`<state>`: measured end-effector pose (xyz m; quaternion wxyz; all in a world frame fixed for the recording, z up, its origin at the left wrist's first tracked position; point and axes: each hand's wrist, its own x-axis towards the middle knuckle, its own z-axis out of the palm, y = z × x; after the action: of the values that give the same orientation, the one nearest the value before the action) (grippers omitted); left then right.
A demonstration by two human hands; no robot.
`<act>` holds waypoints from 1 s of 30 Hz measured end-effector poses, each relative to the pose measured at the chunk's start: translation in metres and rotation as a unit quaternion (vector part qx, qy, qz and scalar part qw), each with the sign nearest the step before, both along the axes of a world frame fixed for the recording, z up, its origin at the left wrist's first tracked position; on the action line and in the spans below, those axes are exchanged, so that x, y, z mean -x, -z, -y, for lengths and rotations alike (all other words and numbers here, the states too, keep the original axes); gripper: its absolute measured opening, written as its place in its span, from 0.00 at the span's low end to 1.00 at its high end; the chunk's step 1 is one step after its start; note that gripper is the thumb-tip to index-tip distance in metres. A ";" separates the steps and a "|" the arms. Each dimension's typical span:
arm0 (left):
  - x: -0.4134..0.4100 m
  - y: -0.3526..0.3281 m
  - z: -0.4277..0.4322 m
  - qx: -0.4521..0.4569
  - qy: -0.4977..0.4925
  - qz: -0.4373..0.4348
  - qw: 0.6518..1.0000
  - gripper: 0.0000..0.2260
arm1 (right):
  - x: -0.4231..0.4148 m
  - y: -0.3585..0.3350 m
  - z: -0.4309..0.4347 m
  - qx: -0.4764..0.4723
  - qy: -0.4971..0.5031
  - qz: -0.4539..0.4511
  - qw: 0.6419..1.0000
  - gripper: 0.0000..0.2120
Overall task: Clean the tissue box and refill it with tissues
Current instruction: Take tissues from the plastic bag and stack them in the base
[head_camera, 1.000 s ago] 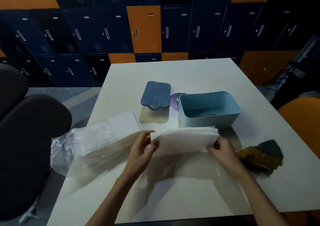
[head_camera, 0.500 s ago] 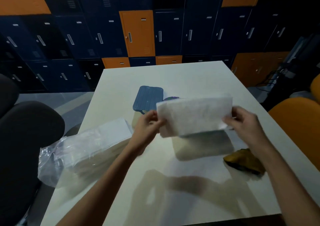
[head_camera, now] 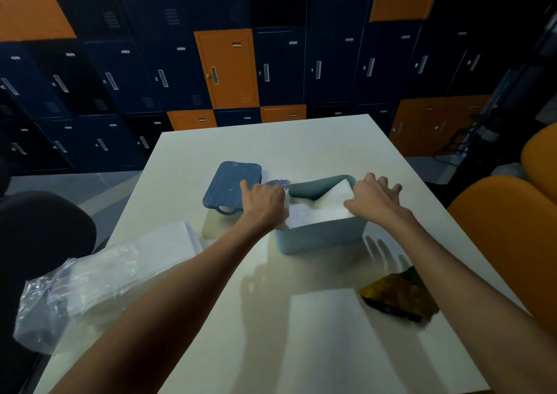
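Note:
The light blue tissue box [head_camera: 322,238] stands open in the middle of the white table [head_camera: 301,140]. A white tissue stack [head_camera: 321,209] lies tilted inside it, its right end raised against the far wall. My left hand [head_camera: 265,202] curls over the box's left end and grips the stack there. My right hand [head_camera: 375,197] rests on the stack's right end with its fingers spread. The dark blue ribbed lid [head_camera: 230,184] lies flat just left of the box.
A clear plastic bag with more white tissues [head_camera: 105,273] lies at the table's left edge. A yellow-green cloth [head_camera: 394,295] sits near the front right. A small purple round thing [head_camera: 277,182] peeks out behind my left hand. A black chair [head_camera: 39,243] stands left, an orange chair [head_camera: 509,228] right.
Both hands carried the tissue stack from in front of me, up and forward, then down into the box. My right hand has opened and spread on top of it.

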<state>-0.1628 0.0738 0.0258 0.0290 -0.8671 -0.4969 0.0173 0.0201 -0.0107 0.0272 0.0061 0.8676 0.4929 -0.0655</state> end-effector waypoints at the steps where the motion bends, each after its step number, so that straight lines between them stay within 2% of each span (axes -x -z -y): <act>1: -0.001 0.004 0.001 -0.014 0.012 -0.024 1.000 0.07 | 0.000 0.003 -0.002 0.026 -0.013 0.018 0.999 0.09; 4: -0.006 0.012 0.003 -0.030 0.034 -0.057 0.997 0.07 | -0.003 0.006 -0.007 0.080 -0.030 0.042 0.995 0.12; 8: -0.007 0.016 0.004 -0.030 0.022 -0.061 0.997 0.08 | -0.007 0.006 -0.012 0.113 -0.043 0.023 0.992 0.14; 13: -0.008 0.017 0.005 -0.041 0.002 -0.060 0.997 0.17 | -0.012 0.008 -0.015 0.118 -0.053 0.007 0.992 0.13; 16: -0.009 0.013 0.010 -0.053 0.000 -0.033 0.998 0.16 | -0.014 0.010 -0.015 0.111 -0.048 0.008 0.993 0.12; 21: -0.008 0.004 0.018 -0.075 -0.014 -0.002 0.997 0.13 | -0.015 -0.001 -0.017 0.045 -0.029 -0.001 0.999 0.14; 25: -0.010 0.000 0.014 -0.097 0.060 -0.029 0.993 0.10 | -0.005 -0.009 -0.018 -0.036 -0.043 0.062 0.997 0.09; 28: -0.017 -0.001 0.011 -0.082 0.150 -0.101 0.980 0.10 | 0.007 -0.006 -0.022 -0.045 -0.058 -0.026 0.997 0.02; 30: -0.022 0.002 0.010 -0.051 0.169 -0.137 0.975 0.07 | 0.012 0.001 -0.026 0.007 -0.056 -0.067 0.996 0.11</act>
<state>-0.1405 0.0637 0.0242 0.1433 -0.9253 -0.3349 0.1054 0.0081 0.0155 0.0261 -0.0167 0.8325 0.5392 -0.1265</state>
